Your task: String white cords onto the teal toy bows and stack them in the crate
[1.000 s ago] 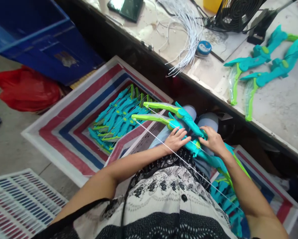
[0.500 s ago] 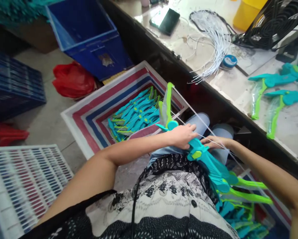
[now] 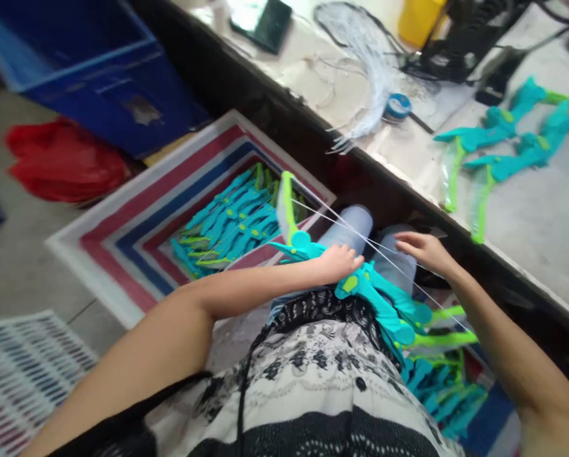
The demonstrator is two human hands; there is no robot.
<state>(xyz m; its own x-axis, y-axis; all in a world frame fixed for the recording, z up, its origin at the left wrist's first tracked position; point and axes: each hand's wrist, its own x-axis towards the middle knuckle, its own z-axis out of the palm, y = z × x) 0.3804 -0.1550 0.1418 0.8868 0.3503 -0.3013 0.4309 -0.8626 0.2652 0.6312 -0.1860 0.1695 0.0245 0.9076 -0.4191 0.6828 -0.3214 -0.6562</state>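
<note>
Teal and lime-green plastic toy bows lie across my lap, at least two together. My left hand is closed around their teal middle part. One lime-green tip stands up to the left. White strings run from that end to the lime-green ends at lower right, crossing over my knees. My right hand is beside the strings, with fingers stretched out and pointing left. A string passes at its fingertips, but no grip on it shows.
A striped bin holds several bows at left, with more bows at lower right. On the table are two bows, white strings, a blue round tin and a phone-like object. A blue crate stands upper left.
My right hand has moved away from the bows' middle, and its fingers are straighter. My left hand still holds the bows. The whole view has shifted, so surroundings appear further left.
</note>
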